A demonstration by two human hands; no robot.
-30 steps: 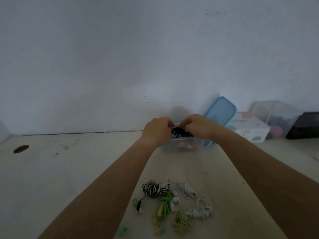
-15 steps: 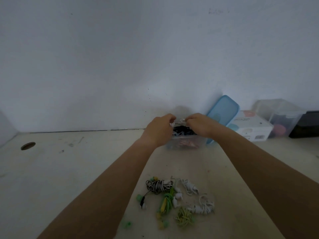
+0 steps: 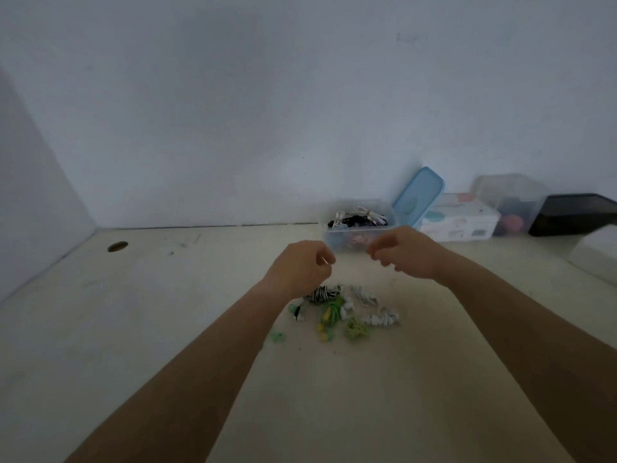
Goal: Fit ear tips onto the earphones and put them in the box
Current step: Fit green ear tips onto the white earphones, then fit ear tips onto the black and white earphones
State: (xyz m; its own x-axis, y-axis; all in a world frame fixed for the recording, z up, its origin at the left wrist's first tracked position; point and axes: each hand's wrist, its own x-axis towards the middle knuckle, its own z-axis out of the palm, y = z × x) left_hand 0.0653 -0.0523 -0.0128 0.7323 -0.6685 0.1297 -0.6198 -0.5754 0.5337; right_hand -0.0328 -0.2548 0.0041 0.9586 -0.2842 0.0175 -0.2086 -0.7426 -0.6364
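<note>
Both hands hover on the near side of the box [image 3: 334, 240], a little apart from each other. The left hand [image 3: 302, 270] is off the box's near left, and the right hand [image 3: 405, 253] is by its near right corner. Each has its fingers curled in toward the thumb. Nothing shows between them, and through the blur I cannot tell whether either pinches something as small as an ear tip. The box stands open with coiled earphones [image 3: 359, 218] inside, and its blue lid [image 3: 419, 195] leans just behind it to the right. Farther from the box, toward the person, a pile of earphones [image 3: 347, 310] lies on the table [image 3: 167, 329]. A striped bundle [image 3: 320, 293] is the part nearest the box, and a loose green ear tip [image 3: 277, 336] lies farthest out on the left. The step in hand looks like fetching the next set from that pile. To do it well, lift one bundle alone by its coil so the neighbouring cords do not drag along with it. Then hold the bud steady in one hand and press a tip squarely over its nozzle with the other until it seats — a half-seated tip would likely drop off once in the box.
</note>
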